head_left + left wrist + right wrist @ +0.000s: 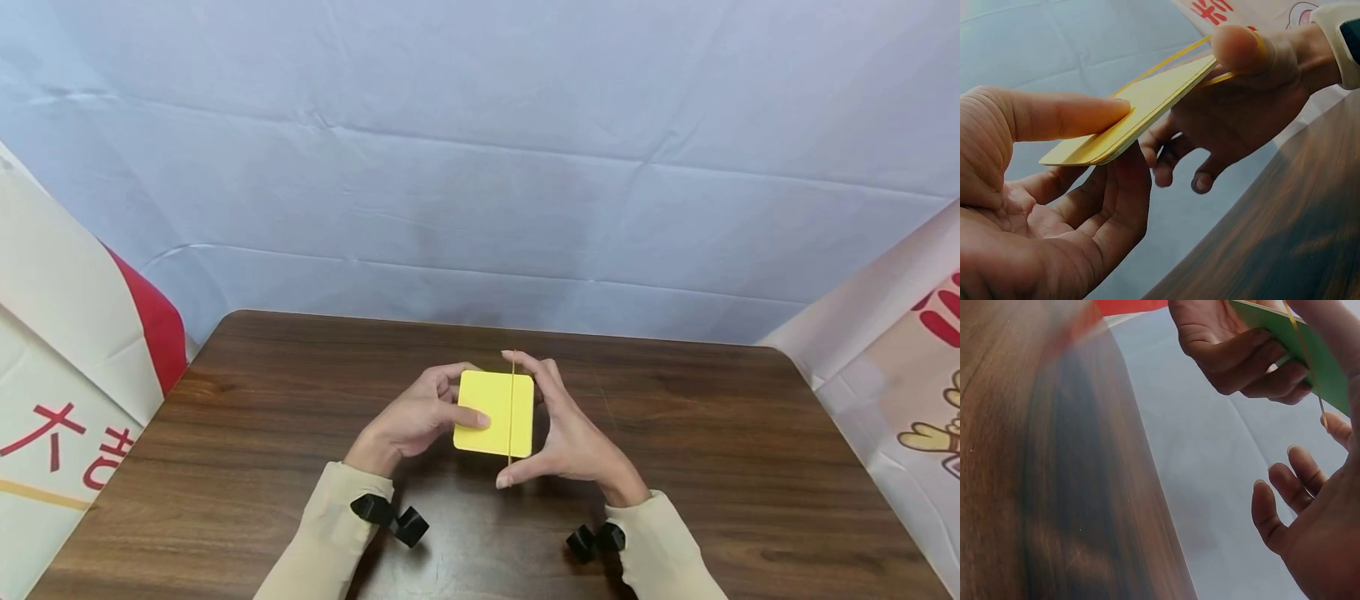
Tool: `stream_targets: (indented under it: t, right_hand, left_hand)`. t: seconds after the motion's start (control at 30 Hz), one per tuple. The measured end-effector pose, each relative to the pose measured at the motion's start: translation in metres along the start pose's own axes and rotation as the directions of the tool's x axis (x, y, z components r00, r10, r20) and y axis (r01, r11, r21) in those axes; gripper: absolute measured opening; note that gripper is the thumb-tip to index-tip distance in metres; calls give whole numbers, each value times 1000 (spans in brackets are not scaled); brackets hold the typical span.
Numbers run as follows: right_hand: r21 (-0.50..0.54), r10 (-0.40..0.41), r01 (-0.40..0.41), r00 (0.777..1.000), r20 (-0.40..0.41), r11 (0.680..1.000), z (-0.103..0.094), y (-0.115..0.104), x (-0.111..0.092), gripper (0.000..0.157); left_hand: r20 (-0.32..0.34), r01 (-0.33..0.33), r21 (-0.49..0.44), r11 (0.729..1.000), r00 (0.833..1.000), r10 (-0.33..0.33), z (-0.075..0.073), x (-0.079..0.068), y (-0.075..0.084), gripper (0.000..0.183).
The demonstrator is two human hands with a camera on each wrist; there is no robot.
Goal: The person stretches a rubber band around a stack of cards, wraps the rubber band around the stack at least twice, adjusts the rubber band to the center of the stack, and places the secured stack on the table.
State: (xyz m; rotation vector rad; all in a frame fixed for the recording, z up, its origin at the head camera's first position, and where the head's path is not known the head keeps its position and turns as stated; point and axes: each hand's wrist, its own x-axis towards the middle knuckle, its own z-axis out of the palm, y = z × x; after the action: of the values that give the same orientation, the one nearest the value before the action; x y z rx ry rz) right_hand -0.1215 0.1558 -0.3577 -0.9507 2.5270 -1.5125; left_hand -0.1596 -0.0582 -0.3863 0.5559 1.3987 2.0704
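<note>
My left hand (420, 412) pinches a small stack of square cards (480, 396), thumb on the yellow top face and fingers beneath. Rounded corners and thin layered edges show; the right wrist view reveals a green underside (1332, 369). My right hand (573, 437) holds a thin orange-yellow rubber band (512, 417) stretched between thumb and index finger at the right part of the stack. From the left wrist, one strand of the band (1166, 61) runs above the cards and another below. The right hand's other fingers (1297, 481) are spread apart from the stack.
Both hands are over a dark wood-grain table (712, 433) with rounded far corners. A pale blue cloth (480, 167) hangs behind it. Printed banners flank the left (67, 400) and right (907, 400) sides. Black camera mounts (411, 527) sit at the wrists over cream sleeves.
</note>
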Motion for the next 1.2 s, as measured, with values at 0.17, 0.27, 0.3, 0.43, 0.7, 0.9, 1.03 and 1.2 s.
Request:
stream_targets:
  t: [0.17, 0.27, 0.3, 0.43, 0.7, 0.9, 1.03, 1.2]
  right_hand:
    - [50, 4, -6, 1000, 27, 999, 2, 1, 0, 126]
    - [66, -12, 10, 999, 30, 998, 3, 2, 0, 123]
    - [65, -16, 14, 999, 31, 998, 3, 4, 0, 122]
    - [-4, -5, 5, 998, 56, 1000, 5, 16, 0, 107]
    - [-111, -18, 39, 982, 187, 993, 8, 41, -1, 82]
    - [-73, -156, 182, 951, 267, 981, 11, 30, -1, 54]
    - [-8, -305, 322, 905, 295, 947, 13, 17, -2, 57]
    - [-66, -342, 367, 909, 238, 928, 15, 3, -3, 79]
  left_hand:
    - [14, -31, 19, 999, 999, 30, 4, 0, 0, 41]
    - [-9, -46, 32, 998, 999, 46, 7, 0, 2, 42]
    - [-22, -51, 37, 998, 998, 51, 8, 0, 2, 43]
    - [-132, -89, 74, 993, 986, 98, 10, -2, 6, 45]
    - [-439, -71, 65, 995, 894, 93, 9, -2, 14, 45]
    - [-585, -130, 2, 991, 804, 107, 4, -2, 18, 41]
    - [-627, -145, -72, 987, 776, 69, -2, -2, 18, 41]
    - [-639, -161, -187, 969, 769, 4, -11, -2, 16, 47]
